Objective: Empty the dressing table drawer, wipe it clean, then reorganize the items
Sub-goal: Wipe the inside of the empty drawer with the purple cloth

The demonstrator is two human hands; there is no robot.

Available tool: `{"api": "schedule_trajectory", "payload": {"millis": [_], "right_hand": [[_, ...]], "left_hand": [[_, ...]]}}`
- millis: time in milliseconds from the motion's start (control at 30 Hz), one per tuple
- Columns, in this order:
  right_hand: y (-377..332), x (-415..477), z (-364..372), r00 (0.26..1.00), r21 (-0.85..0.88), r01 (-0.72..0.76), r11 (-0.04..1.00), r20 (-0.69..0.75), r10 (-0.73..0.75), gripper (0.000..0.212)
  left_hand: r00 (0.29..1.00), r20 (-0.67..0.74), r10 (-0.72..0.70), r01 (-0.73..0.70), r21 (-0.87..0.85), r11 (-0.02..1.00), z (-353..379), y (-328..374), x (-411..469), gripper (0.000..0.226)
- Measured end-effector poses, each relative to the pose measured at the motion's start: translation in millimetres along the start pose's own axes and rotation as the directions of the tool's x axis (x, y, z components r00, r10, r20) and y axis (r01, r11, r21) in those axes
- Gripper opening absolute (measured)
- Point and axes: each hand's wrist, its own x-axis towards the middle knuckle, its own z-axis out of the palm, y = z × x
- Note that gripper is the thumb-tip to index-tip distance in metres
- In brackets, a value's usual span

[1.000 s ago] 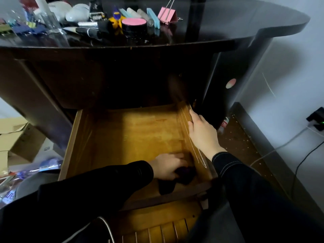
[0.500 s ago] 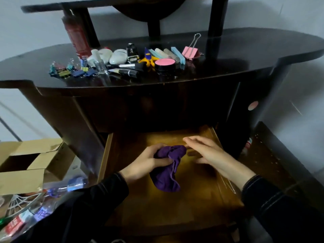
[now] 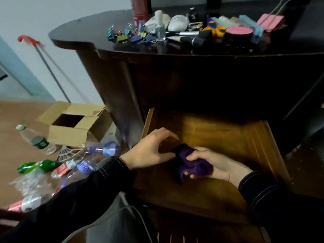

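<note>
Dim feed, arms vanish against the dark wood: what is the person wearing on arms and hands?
Long black sleeves on both arms: the left sleeve and right sleeve each show pale stitching lines near the cuff. The left hand and right hand are bare, no gloves.

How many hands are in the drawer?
2. The left hand is open near the left wall of the drawer, beside the purple cloth; the right hand, mid-drawer, holds that cloth bunched. None seems hidden.

Top edge cuts off the red container (image 3: pixel 140 7); floor bottles (image 3: pixel 37 142) are blurred.
</note>
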Motion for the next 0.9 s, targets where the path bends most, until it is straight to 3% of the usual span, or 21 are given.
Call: {"api": "schedule_trajectory", "payload": {"millis": [100,200,333,433,633,900], "right_hand": [[6.6,10.9,-2.1,0.996,0.0,-0.042,0.999,-0.077,0.042,0.059],[7.0,22.7,3.8,0.992,-0.074,-0.078,0.994,-0.108,0.07,0.058],[5.6,42.4,17.7,0.985,-0.286,-0.117,0.951,-0.152,0.076,0.035],[9.3,55.5,29.6,0.976,-0.501,-0.161,0.85,-0.209,0.062,0.03],[21.4,59.2,38.5,0.987,-0.705,-0.163,0.69,-0.123,0.107,0.05],[39.0,65.0,45.1,0.994,-0.703,-0.087,0.706,-0.01,0.113,0.035]], "left_hand": [[0.991,-0.111,-0.067,0.077,0.087,0.993,-6.9,-15.6,-16.3,0.026],[0.965,-0.236,-0.113,0.153,0.16,0.975,-8.9,-27.2,-32.0,0.019],[0.92,-0.333,-0.208,0.282,0.192,0.94,-4.1,-38.7,-32.5,0.033],[0.893,-0.329,-0.307,0.38,0.187,0.906,1.2,-44.5,-14.1,0.049],[0.842,-0.373,-0.39,0.447,0.078,0.891,5.0,-63.2,44.8,0.06],[0.812,-0.466,-0.351,0.456,0.131,0.88,19.4,-77.6,62.3,0.058]]}}
